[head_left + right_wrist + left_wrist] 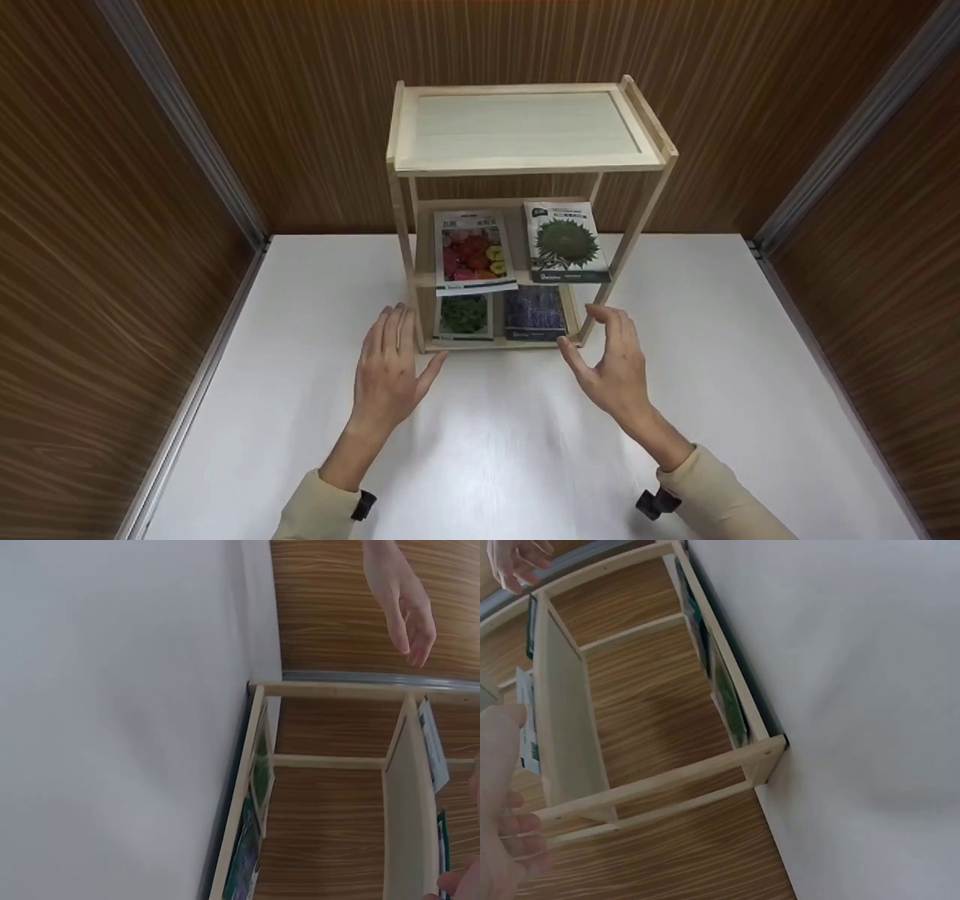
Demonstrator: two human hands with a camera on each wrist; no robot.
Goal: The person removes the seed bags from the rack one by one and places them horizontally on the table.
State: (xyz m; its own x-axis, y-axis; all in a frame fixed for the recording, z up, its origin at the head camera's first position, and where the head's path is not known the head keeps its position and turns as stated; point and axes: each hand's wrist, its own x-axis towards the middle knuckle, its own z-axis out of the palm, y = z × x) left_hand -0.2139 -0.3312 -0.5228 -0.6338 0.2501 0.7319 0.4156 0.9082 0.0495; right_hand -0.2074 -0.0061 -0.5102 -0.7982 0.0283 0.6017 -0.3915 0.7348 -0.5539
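L hand: fingers out straight, thumb spread, nothing in it, just beside the unit's front L post. R hand: fingers & thumb bent in a wide C, also holding nothing, by the front R post; touching or not, can't tell. Hands flank the shelf unit, prob. to steady or square it. It stands upright on the worktop, toward the back.

Mid shelf: bloom pkt L, spiky-head pkt R. Below: leafy pkt L, purple pkt R. All flat, pictures up, side by side, prob. so each shows; bloom pkt overhangs the front edge.

Labels: Chinese-looking heading chars on both upper pkts, pale brand wording on dark bottom bands, too small to read.
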